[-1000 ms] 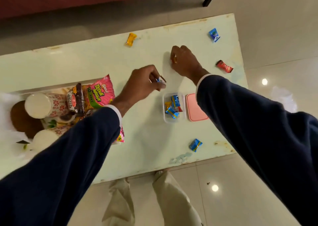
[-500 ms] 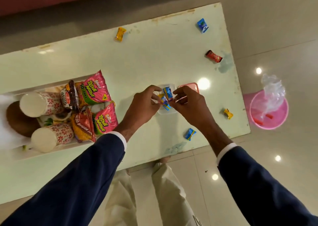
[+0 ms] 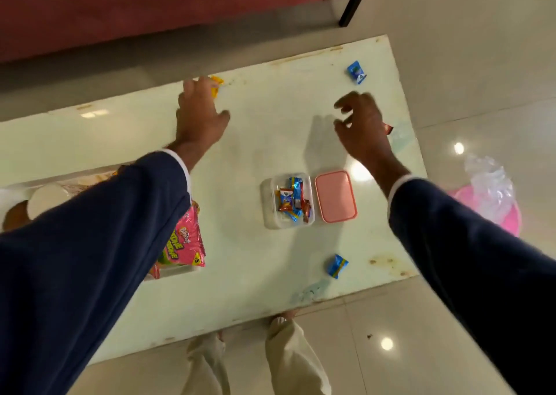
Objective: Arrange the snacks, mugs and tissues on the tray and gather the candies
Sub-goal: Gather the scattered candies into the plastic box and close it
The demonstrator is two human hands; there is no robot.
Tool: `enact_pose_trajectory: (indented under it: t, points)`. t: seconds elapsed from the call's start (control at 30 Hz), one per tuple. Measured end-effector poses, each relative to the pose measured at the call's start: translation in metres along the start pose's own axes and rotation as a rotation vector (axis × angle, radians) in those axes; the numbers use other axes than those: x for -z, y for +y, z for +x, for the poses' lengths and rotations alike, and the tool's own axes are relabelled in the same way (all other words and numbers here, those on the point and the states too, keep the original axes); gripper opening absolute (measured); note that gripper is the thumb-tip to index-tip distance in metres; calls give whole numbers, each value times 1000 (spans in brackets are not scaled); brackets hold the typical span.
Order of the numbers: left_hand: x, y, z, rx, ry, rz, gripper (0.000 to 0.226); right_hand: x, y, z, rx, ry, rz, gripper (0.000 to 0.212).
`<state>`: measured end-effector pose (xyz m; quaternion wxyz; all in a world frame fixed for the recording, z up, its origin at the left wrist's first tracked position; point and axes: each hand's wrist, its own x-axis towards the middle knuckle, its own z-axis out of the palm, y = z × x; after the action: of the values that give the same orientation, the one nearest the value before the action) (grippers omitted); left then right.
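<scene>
Several wrapped candies (image 3: 291, 199) lie in the clear container (image 3: 268, 202) at mid-frame, with its pink lid (image 3: 335, 196) just beside it on the right. Half a second ago both hands pinched candies over this box; now they have spread apart toward the far part of the table (image 3: 258, 129). At upper centre, the left hand (image 3: 199, 114) reaches with fingers extended onto the yellow candy (image 3: 216, 82), touching it without a closed grasp. At the right, the right hand (image 3: 362, 125) hovers open, fingers curled and empty, partly covering the red candy (image 3: 388, 128). One blue candy (image 3: 356, 71) sits upper right, well beyond that hand; another blue candy (image 3: 337, 265) lies below the container. Pink snack packets (image 3: 183, 244) show at left under the sleeve.
</scene>
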<state>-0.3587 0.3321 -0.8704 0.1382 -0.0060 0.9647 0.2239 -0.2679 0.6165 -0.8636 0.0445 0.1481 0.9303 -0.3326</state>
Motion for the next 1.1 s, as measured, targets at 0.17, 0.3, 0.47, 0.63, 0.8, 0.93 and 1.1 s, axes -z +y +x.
enact_pose_trajectory:
  t: [0.17, 0.3, 0.47, 0.63, 0.8, 0.93, 1.1]
  points:
    - [-12, 4, 32, -130, -33, 274, 62, 5, 32, 86, 108, -36, -401, 62]
    - [-28, 1, 39, -228, 8, 201, 38, 4, 47, 106, 135, -140, -480, 44]
    - [-27, 2, 27, -202, -23, 65, 16, -8, 34, 82, 170, -113, -367, 26]
    - [-17, 30, -39, -38, -129, -395, 13, -6, -2, 26, 63, -282, -16, 13]
    - [-27, 43, -114, -102, -243, -484, 12, -1, -25, -75, -167, -287, 318, 24]
    - [-43, 42, -151, -133, -326, -378, 13, -10, -29, -126, -300, -292, 320, 21]
    - [-47, 40, -166, -169, -290, -373, 33, -22, -36, -147, -372, -203, 462, 23]
